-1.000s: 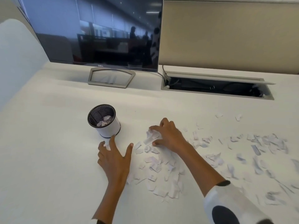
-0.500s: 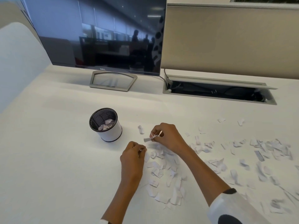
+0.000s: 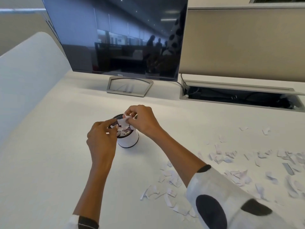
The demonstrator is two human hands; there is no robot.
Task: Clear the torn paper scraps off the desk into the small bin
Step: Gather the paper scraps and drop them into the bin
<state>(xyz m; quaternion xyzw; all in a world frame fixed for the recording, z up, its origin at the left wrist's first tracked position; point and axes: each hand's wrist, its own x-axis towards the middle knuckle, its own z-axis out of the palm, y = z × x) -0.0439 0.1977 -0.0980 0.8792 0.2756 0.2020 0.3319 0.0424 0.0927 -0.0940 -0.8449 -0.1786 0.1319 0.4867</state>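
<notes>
A small white bin (image 3: 128, 140) with a black mesh rim stands on the white desk (image 3: 49, 154), holding paper bits. My left hand (image 3: 101, 139) hovers at its near-left rim, fingers pinched on scraps. My right hand (image 3: 142, 119) is over the bin's far-right rim, gripping white scraps (image 3: 123, 121) above the opening. Many torn scraps (image 3: 171, 187) lie on the desk to the right, more of the scraps spreading far right (image 3: 264, 164).
A dark monitor (image 3: 118, 37) on a grey stand (image 3: 129, 86) sits behind the bin. An open cable tray (image 3: 239, 96) is at the back right. A beige partition (image 3: 244, 42) lines the back; a white divider (image 3: 24, 80) stands at the left.
Both hands pinched scraps off the pile and carried them left and away to the bin's opening. The view has shifted, so the bin sits near the centre.
</notes>
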